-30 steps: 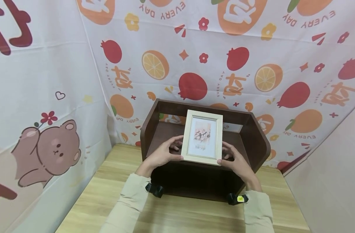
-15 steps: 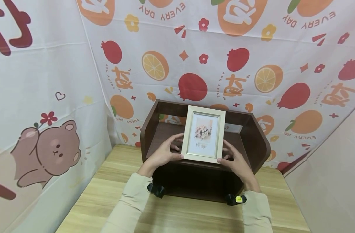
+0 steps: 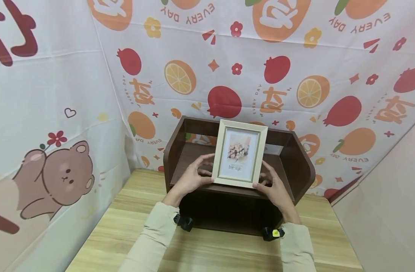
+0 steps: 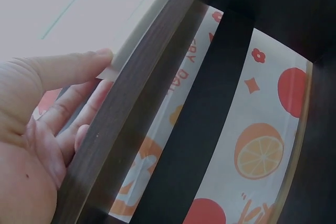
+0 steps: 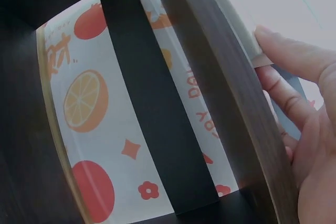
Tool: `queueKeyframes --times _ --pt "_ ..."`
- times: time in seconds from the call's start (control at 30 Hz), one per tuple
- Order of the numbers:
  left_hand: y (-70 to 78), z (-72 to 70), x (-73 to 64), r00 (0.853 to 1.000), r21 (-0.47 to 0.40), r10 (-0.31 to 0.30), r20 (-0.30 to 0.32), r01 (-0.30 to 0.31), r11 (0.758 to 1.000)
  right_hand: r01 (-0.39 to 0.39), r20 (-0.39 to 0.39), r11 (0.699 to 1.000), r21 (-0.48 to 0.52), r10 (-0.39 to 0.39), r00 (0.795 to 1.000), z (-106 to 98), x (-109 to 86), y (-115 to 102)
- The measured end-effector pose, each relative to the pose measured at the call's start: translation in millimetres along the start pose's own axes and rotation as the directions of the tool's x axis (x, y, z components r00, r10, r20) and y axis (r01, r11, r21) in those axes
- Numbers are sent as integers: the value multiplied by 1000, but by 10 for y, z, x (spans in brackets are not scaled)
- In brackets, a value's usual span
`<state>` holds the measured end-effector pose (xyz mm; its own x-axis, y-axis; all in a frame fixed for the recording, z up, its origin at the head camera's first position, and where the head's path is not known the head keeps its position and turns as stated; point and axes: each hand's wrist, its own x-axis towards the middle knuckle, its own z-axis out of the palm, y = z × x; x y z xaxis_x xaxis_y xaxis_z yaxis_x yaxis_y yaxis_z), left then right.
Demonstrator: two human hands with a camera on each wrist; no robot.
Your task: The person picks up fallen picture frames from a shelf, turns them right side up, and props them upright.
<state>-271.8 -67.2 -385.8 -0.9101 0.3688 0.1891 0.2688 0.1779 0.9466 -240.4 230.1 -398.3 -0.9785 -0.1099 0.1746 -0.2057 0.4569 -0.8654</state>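
Fingers [image 4: 67,102] of left hand [image 3: 189,180] and right hand [image 3: 276,190] pinch the frame [image 3: 239,153] near the front edge of the shelf [image 3: 188,155], so gentle, even moves help.

Frame [image 3: 222,151] between your left hand [image 3: 192,179] and right hand [image 3: 274,186] | at front edge of shelf [image 3: 173,160] | shelf on table [image 3: 126,211] | cloth [image 3: 224,49] behind
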Motion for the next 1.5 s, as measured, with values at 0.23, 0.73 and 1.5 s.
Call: queueKeyframes --times 0.23,0.73,1.5 --pt "11 13 -3 1000 34 -1 -27 2 999 -11 -42 997 -78 8 999 48 -17 8" --pt "19 13 -28 999 85 -24 -41 27 996 8 -115 987 -163 -27 993 80 -49 -9" --pt "-22 -12 -80 1000 86 18 8 -18 996 -22 -103 993 -115 10 995 81 -94 18"
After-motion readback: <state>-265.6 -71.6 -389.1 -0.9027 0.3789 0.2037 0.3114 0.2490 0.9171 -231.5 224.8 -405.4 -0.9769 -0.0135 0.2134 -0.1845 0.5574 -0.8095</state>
